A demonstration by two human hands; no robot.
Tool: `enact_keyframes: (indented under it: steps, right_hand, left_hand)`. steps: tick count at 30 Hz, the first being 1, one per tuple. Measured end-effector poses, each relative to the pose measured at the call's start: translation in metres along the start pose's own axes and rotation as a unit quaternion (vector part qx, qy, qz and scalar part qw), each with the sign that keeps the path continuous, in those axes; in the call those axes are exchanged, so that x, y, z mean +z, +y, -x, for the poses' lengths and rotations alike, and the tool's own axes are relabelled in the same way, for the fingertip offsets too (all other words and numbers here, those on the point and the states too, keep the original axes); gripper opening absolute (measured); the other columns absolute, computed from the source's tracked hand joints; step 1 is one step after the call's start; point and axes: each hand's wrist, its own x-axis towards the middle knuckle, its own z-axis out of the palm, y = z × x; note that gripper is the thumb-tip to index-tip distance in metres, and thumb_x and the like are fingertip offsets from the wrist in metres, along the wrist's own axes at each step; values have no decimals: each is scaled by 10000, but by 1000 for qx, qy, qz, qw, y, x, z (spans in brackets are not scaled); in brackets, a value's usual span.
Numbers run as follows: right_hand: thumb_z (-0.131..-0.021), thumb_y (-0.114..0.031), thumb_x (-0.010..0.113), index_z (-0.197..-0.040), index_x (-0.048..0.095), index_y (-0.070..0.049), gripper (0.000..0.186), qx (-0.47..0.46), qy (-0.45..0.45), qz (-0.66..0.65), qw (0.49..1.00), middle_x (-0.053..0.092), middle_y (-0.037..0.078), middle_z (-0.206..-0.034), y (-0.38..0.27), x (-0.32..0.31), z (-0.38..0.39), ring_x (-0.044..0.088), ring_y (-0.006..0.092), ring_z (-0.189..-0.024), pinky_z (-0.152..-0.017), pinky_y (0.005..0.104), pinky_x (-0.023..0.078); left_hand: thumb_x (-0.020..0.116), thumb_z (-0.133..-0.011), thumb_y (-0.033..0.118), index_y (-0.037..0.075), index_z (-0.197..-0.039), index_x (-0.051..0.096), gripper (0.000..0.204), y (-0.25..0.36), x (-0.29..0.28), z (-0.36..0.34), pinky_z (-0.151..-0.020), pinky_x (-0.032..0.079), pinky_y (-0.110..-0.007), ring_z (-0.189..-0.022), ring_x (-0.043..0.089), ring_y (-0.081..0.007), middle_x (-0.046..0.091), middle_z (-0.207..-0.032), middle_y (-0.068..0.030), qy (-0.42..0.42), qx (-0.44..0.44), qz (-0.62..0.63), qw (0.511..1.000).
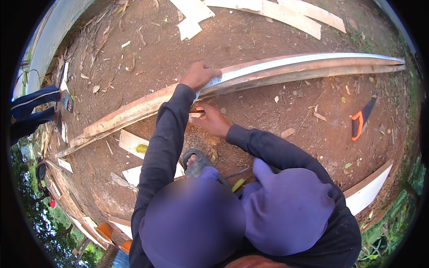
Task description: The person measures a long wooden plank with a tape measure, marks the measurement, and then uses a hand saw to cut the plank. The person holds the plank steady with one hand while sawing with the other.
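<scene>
A long wooden beam [134,107] lies across the ground in front of me, seemingly of two lengths side by side. Along its right part stretches the pale blade of a tape measure [277,64]. My left hand [196,77] is closed on the near end of that blade, pressing it against the beam's top. Just below, at the beam's near side, my right hand [213,121] pinches a thin brown stick-like thing [195,111]; its exact kind does not show. My left sleeve partly hides the beam.
A handsaw [359,119] with an orange handle lies at the right. Pale boards [286,17] rest at the far side, and offcuts [132,142] lie near my sandalled foot [195,163]. Another person's legs [38,105] stand at the left. A white-faced board [368,190] is at the lower right.
</scene>
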Motion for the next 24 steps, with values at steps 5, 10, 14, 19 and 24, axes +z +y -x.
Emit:
enact_keyframes:
  steps: [5,10,14,19,24]
  right_hand:
    - [-883,-327,760,-1329,550,24,605,1,-23,-24,999,633,232,-1269,-4,7,-3,685,322,-1008,-879,420,528]
    - [-884,-311,753,-1307,572,7,560,-21,-23,-34,999,640,231,-1271,0,18,-10,667,366,-1082,-916,434,519]
    - [-887,-314,744,-1236,619,7,491,-52,-12,-9,999,666,231,-1233,5,28,-20,649,390,-1122,-935,444,511]
    - [-916,-320,718,-1176,657,11,425,-39,-8,-50,998,696,228,-1169,2,34,-24,663,376,-1110,-915,431,517]
    - [-973,-284,657,-1164,682,1,344,0,-49,-107,993,716,213,-1116,2,31,-23,699,331,-1011,-874,401,526]
  left_hand:
    - [743,-706,452,-45,-949,731,554,15,-3,11,-784,485,-368,-873,639,-270,692,-900,-174,10,0,5,1000]
    - [729,-679,461,-10,-918,749,529,10,-2,-2,-853,442,-429,-904,646,-290,704,-920,-164,-7,-12,-2,1000]
    - [717,-624,509,35,-949,768,577,9,0,-5,-1008,376,-550,-987,664,-355,737,-977,-157,-30,-25,20,999]
    - [689,-630,538,13,-990,766,641,13,2,-6,-1014,390,-557,-1041,658,-404,738,-1018,-193,-25,-37,-11,999]
    - [683,-636,534,12,-983,765,633,-4,11,-23,-948,433,-494,-980,662,-375,729,-965,-196,-10,-32,0,999]
